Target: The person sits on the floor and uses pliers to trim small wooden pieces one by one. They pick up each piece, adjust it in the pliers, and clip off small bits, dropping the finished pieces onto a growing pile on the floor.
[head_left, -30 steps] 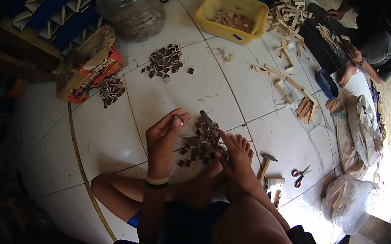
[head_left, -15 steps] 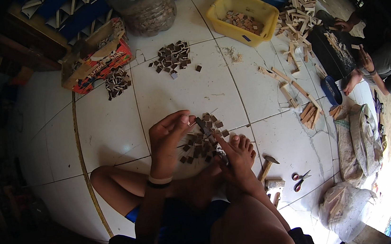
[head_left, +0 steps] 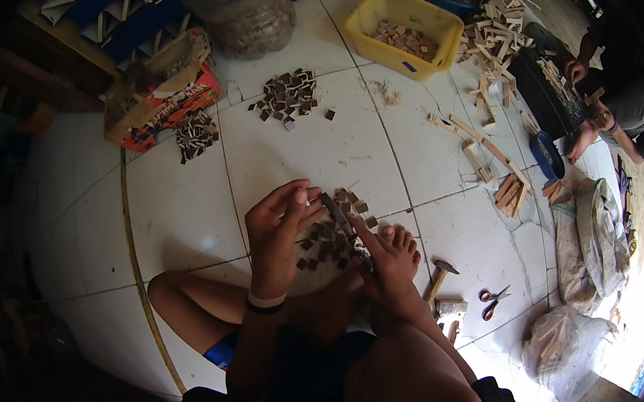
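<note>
My left hand [head_left: 276, 225] is raised over the floor, thumb and fingertips pinched on a small pale wooden piece [head_left: 307, 202]. Just right of it, my right hand [head_left: 388, 266] grips a knife [head_left: 336, 211] with a flat dark blade, the index finger stretched along it. The blade points up and left, its tip close to my left fingertips but apart from the piece. Beneath both hands lies a loose pile of small square brown tiles [head_left: 326, 244], partly hidden by them. My bare foot [head_left: 403, 244] rests beside the pile.
Farther off are two more tile heaps [head_left: 286, 97], a printed carton [head_left: 162, 100], a big clear plastic jar [head_left: 244, 21] and a yellow tub [head_left: 403, 39]. Right lie wood strips [head_left: 497, 147], a hammer [head_left: 441, 275], scissors [head_left: 494, 302] and sacks [head_left: 600, 231]. A co-worker's hand [head_left: 603, 115] holds wood.
My left fingers have shifted slightly around the pale piece, and the knife blade has tilted a little. The co-worker's hands have moved, a wooden piece now showing in one. The whole view shifts slightly.
</note>
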`<state>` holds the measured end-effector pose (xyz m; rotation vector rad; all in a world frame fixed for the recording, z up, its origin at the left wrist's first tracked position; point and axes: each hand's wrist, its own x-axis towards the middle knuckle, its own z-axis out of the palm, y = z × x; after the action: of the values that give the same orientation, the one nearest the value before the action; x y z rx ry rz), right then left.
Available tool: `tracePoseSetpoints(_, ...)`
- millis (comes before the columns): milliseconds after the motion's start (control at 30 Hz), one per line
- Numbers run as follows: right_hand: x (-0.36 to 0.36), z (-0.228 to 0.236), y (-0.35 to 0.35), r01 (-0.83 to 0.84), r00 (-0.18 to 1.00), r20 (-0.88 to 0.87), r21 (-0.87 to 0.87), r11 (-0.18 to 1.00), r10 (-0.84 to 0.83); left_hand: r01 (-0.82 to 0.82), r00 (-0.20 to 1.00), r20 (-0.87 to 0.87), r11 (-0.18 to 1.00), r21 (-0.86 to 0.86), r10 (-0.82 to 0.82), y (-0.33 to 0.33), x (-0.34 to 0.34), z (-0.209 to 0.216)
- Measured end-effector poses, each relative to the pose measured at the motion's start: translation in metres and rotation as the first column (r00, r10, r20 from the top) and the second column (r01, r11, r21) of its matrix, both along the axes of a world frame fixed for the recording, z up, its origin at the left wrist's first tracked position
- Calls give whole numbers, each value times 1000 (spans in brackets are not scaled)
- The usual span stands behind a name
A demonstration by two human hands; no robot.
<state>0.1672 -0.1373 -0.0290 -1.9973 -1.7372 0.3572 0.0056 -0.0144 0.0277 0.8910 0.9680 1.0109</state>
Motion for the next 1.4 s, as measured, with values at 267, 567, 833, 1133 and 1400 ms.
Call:
tracePoseSetpoints(267, -3, -8, 0, 26, 999, 46, 22, 999, -27, -1, 999, -35, 1000, 7, 1, 0, -3, -2)
tracePoseSetpoints(567, -2, -5, 0, 4, 998, 61, 8, 1000, -5, -32, 999, -10, 999, 2, 32, -4, -7, -3)
tracePoseSetpoints(833, -2, 4, -5, -1, 1000, 7, -94, 996, 2, 1, 1000, -3, 999, 32, -1, -4, -11, -1)
tracePoseSetpoints(1133, 8, -27, -22, -171, 971, -165, 14, 985, 171, 330, 853, 401, 940, 81, -334, -1, -24, -28)
tracePoseSetpoints(1400, 0, -3, -18, -369, 555, -784, 68, 927, 278, 478, 745, 425, 856, 197, -514, 3, -42, -19)
